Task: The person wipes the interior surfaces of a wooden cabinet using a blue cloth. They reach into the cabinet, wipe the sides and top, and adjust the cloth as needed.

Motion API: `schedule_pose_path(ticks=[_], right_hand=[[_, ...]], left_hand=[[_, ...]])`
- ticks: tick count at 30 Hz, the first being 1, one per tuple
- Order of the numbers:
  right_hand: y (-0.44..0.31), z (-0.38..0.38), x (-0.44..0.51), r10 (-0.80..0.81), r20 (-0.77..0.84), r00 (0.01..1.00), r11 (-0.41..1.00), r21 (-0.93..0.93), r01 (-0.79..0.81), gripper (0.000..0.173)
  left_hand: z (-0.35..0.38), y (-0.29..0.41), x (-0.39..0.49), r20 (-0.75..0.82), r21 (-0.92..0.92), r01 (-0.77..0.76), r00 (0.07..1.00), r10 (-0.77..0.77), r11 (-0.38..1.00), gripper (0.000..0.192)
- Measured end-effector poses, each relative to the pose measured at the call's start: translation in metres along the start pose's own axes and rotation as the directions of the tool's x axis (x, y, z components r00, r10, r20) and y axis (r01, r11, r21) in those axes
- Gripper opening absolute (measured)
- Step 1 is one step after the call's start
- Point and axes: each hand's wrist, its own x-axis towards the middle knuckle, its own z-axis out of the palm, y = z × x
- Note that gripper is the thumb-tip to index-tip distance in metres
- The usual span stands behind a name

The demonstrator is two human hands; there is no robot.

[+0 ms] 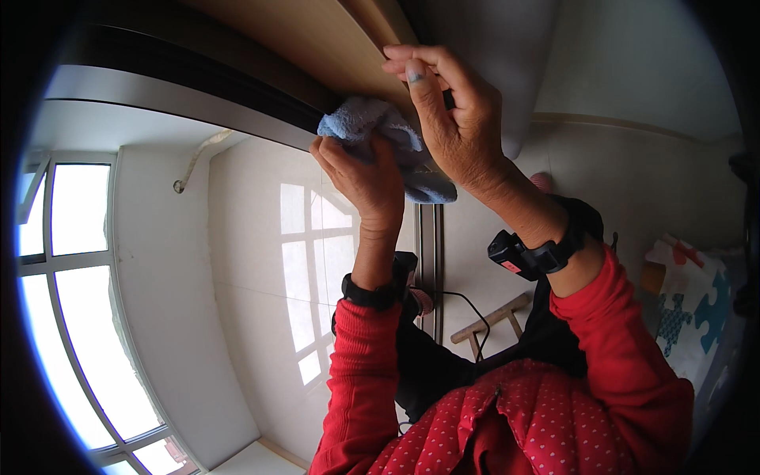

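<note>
A bunched light-blue terry cloth [371,122] is in my left hand [368,178], pressed up near the end of a dark frame rail [237,89]. One fold of it hangs down behind that hand, to its right. My right hand [466,113] is raised beside the edge of a light-brown wood-look panel [297,41]. Its fingers are loosely bent, with nothing visible in them. Whether those fingertips touch the panel edge I cannot tell. Black bands with small devices sit on both wrists.
Below my hands, a dark floor track [438,267] crosses the pale tiles. A wooden stool [490,320] stands by my legs, with a black cable [469,300] running near it. Windows [83,285] are at the left, and patterned fabric [689,297] lies at the right.
</note>
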Motion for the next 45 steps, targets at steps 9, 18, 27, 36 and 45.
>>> schedule_pose_path(ticks=[9,18,27,36,45], right_hand=[[0.017,-0.004,0.006,-0.221,-0.19,0.957,0.958,-0.228,0.176,0.023],[0.029,0.0,-0.003,0.001,-0.054,0.999,0.957,-0.29,-0.016,0.033],[0.027,0.004,-0.003,-0.055,-0.037,0.998,0.947,-0.319,0.041,0.037],[0.03,0.005,-0.004,-0.093,-0.056,0.994,0.937,-0.342,0.068,0.038],[0.029,0.004,-0.005,-0.077,-0.059,0.995,0.937,-0.346,0.052,0.039]], left_hand=[[0.019,-0.012,-0.043,0.21,-0.001,0.291,0.935,-0.285,0.957,0.039],[0.002,-0.016,-0.015,0.068,-0.101,0.106,0.993,-0.1,0.989,0.01],[-0.02,0.003,0.022,-0.07,0.025,-0.111,0.991,0.112,0.994,0.015],[0.001,-0.014,-0.01,0.119,0.222,0.092,0.986,-0.12,0.971,0.022],[0.02,-0.03,-0.04,0.201,0.305,0.178,0.948,-0.246,0.936,0.026]])
